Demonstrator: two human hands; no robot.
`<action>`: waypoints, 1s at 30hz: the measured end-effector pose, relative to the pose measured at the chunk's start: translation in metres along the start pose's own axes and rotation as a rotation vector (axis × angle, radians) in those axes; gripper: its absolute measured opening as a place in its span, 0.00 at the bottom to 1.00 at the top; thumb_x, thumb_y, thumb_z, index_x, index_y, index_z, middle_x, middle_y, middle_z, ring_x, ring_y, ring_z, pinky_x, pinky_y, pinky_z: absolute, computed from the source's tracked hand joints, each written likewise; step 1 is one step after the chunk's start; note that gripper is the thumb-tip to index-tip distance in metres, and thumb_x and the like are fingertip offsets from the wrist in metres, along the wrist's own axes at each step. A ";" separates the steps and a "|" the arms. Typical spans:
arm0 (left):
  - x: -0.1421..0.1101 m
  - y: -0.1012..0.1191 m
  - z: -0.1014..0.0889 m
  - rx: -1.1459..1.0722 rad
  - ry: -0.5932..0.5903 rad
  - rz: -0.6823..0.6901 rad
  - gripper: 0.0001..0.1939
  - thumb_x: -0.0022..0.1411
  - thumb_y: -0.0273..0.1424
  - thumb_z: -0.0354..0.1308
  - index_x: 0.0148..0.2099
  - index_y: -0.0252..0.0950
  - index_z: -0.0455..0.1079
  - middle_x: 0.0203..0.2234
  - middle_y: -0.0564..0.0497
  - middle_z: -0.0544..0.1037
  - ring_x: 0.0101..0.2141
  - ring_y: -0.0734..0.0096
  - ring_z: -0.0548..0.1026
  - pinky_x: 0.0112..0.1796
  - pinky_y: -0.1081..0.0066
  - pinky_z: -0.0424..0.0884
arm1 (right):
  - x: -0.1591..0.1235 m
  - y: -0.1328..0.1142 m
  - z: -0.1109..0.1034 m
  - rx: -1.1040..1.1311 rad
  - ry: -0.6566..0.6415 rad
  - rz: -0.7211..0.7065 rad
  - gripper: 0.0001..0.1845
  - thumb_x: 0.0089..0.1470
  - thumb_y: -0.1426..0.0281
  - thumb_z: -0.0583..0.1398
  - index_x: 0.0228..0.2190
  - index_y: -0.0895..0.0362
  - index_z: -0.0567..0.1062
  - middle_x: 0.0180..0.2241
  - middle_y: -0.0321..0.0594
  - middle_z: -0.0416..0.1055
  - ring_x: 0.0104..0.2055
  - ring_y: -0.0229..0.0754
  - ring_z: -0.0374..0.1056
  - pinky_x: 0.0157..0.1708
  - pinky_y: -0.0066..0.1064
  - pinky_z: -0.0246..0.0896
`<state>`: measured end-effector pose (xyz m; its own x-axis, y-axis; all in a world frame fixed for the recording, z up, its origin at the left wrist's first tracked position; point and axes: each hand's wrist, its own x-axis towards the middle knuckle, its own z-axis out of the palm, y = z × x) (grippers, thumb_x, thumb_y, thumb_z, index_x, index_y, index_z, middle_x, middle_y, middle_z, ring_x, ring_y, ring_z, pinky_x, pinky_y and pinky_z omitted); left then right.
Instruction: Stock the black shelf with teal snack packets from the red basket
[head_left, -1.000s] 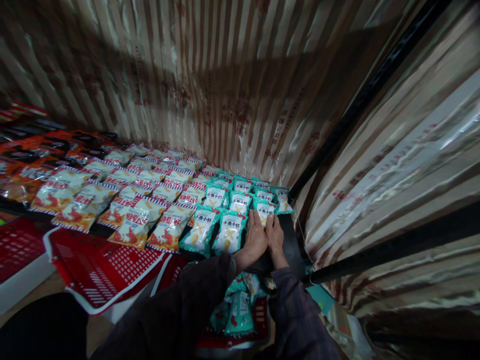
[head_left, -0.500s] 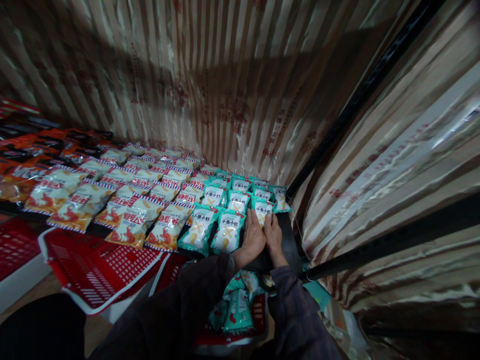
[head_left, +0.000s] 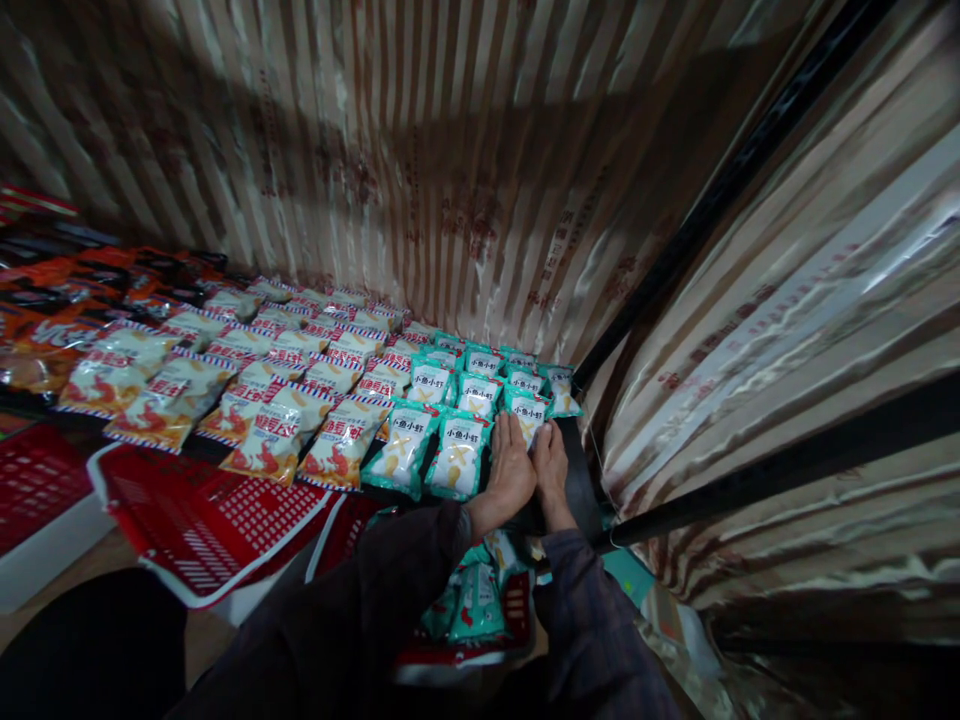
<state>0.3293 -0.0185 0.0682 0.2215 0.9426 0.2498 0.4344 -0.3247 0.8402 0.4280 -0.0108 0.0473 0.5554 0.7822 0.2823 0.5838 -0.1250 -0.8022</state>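
Note:
A teal-and-white snack bag [head_left: 528, 408] lies at the front right of the shelf, its lower end between my two hands. My left hand [head_left: 512, 468] presses along its left edge with the fingers stretched together. On the bag's right edge, the fingers of my right hand [head_left: 551, 470] are bent inward. The bag's bottom is hidden behind the hands. Just left of them lies another teal snack bag [head_left: 459, 455], and beside that one more of the kind [head_left: 400, 450]. Further teal bags [head_left: 480, 393] sit in rows behind.
White-and-orange snack bags [head_left: 270, 440] fill the shelf's middle, with orange-black bags [head_left: 52, 345] at far left. Below, a red basket [head_left: 517, 610] holds teal bags; another red basket [head_left: 210, 520] stands left. A black post [head_left: 637, 290] and striped curtain [head_left: 480, 200] border the shelf.
The view has shifted slightly. Both hands stay around the same teal bag, the right fingers now a little lower along its edge and more bent.

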 end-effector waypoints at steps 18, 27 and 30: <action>-0.145 -0.028 -0.076 -0.009 -0.319 0.066 0.22 0.56 0.18 0.44 0.48 0.32 0.73 0.57 0.40 0.70 0.58 0.64 0.67 0.60 0.63 0.63 | -0.175 -0.040 -0.026 0.149 0.060 -0.112 0.21 0.60 0.60 0.49 0.46 0.57 0.73 0.48 0.48 0.74 0.52 0.46 0.68 0.54 0.43 0.61; -0.171 -0.104 -0.107 0.196 -0.339 -0.327 0.22 0.52 0.19 0.51 0.49 0.33 0.72 0.52 0.42 0.75 0.61 0.54 0.63 0.62 0.56 0.58 | -0.236 -0.007 0.036 -0.032 -0.545 0.125 0.17 0.50 0.69 0.56 0.42 0.55 0.77 0.46 0.47 0.76 0.50 0.50 0.71 0.54 0.43 0.62; -0.166 -0.129 -0.121 0.233 -0.266 -0.434 0.26 0.52 0.18 0.51 0.55 0.32 0.68 0.54 0.39 0.72 0.61 0.54 0.63 0.61 0.55 0.58 | -0.240 -0.007 0.059 -0.030 -0.596 0.155 0.18 0.49 0.70 0.58 0.42 0.54 0.77 0.46 0.45 0.76 0.51 0.51 0.71 0.53 0.42 0.62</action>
<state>0.1312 -0.1234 -0.0237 0.1790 0.9515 -0.2504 0.7098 0.0514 0.7026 0.2563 -0.1614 -0.0460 0.2139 0.9590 -0.1860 0.5443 -0.2751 -0.7925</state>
